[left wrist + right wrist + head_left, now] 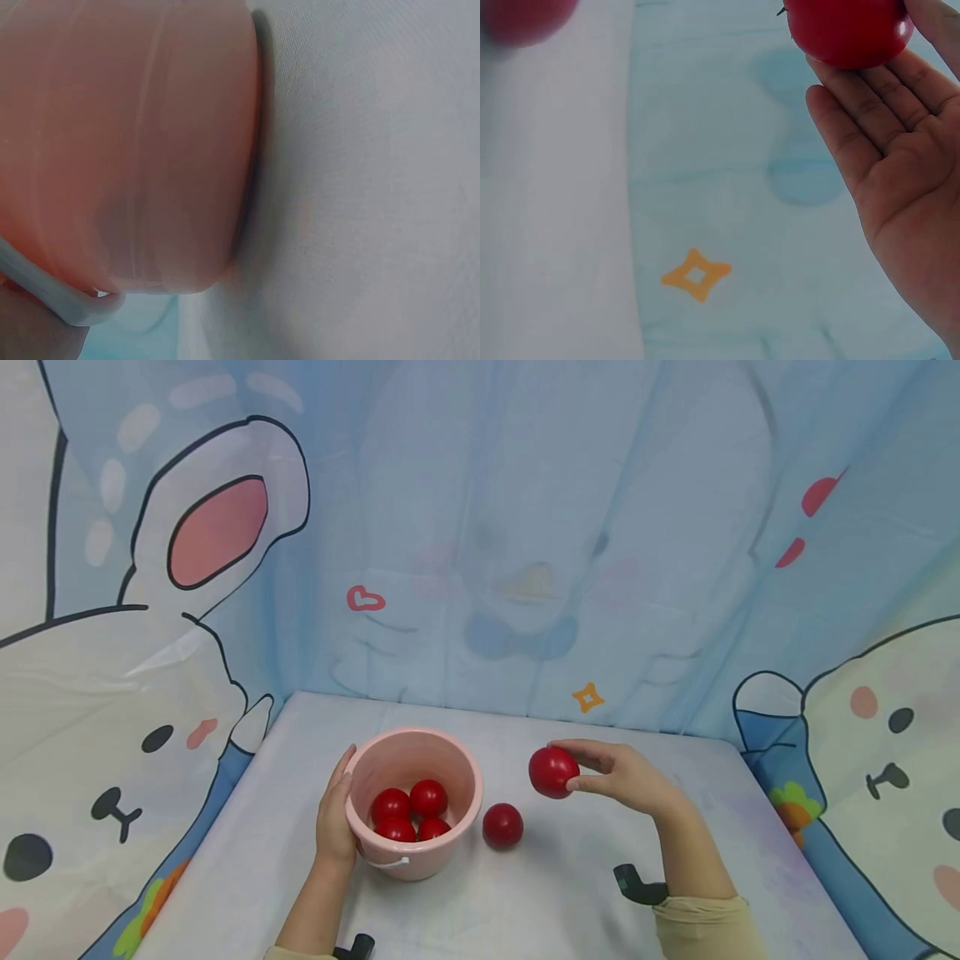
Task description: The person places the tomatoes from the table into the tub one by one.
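A pink bucket [416, 864] with a white handle stands on the table, several red tomatoes [429, 798] in it. Against its left side rests my left hand [335, 822], the fingers stretched along the wall up to the rim. The bucket's lower wall [150, 150] fills much of the left wrist view. To the right of the bucket, my right hand [618, 775] holds a tomato [552, 772] above the table between thumb and fingers. A small green stem shows on the held tomato [847, 34] in the right wrist view. Another tomato [502, 827] lies on the table close beside the bucket.
A white cloth covers the table [555, 902]. Behind it and at both sides hangs a light blue curtain [450, 527] printed with cartoon animals. Dark curved pieces [640, 885] stick out near both wrists.
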Available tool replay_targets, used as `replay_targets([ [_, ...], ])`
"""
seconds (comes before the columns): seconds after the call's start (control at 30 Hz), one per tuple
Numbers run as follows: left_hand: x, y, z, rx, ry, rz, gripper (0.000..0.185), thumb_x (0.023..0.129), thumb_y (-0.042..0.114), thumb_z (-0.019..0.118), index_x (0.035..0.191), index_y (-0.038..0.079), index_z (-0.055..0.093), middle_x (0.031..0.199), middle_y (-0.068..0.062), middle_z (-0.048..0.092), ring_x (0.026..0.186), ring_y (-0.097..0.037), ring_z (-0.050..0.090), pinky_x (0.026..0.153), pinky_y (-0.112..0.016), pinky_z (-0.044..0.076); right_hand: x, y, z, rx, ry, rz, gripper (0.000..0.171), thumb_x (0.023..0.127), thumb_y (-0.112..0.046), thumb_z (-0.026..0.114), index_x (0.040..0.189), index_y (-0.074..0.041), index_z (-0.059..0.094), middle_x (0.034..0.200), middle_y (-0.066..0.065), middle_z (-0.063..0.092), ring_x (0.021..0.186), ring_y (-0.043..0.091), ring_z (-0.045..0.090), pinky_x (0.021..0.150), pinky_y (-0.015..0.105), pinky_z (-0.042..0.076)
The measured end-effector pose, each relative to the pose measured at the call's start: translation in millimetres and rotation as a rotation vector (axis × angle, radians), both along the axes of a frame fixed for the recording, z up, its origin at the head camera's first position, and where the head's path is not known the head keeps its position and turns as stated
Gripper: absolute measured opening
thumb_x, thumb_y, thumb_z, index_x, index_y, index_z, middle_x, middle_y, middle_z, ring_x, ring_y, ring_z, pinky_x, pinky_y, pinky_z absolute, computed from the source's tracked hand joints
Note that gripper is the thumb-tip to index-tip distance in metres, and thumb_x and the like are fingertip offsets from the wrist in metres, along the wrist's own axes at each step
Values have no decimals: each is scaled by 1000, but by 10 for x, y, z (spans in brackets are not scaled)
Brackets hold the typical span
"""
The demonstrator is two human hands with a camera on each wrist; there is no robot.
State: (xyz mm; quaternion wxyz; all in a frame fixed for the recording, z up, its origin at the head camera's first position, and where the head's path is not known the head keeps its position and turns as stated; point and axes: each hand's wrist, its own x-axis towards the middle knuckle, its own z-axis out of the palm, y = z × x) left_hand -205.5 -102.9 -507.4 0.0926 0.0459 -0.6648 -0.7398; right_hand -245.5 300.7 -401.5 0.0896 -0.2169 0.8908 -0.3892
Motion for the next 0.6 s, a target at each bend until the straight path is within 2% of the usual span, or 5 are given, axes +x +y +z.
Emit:
replay_targets([
  [0.23, -2, -3, -6, -7, -8, -3, 43, 103, 46, 37, 146, 51, 37, 157, 19, 35, 148, -11, 28, 117, -56, 32, -66, -38, 144, 11, 20, 12, 59, 85, -42, 76, 139, -30, 56, 139, 3, 60, 132, 33, 53, 90, 36, 58],
  [0.4, -2, -7, -3, -17, -7, -6, 43, 103, 47, 37, 145, 52, 37, 157, 20, 35, 148, -12, 28, 117, -56, 32, -72, -106, 181, 42, 14, 4, 59, 83, -46, 76, 137, -35, 56, 138, -2, 60, 131, 27, 55, 91, 34, 57],
  [0.6, -2, -9, -10, -28, -1, -5, 43, 103, 48, 36, 146, 52, 37, 156, 21, 35, 148, -12, 27, 117, -57, 31, -119, -255, 231, 67, 1, 25, 58, 83, -49, 74, 138, -40, 55, 141, -3, 58, 133, 25, 53, 96, 40, 56],
])
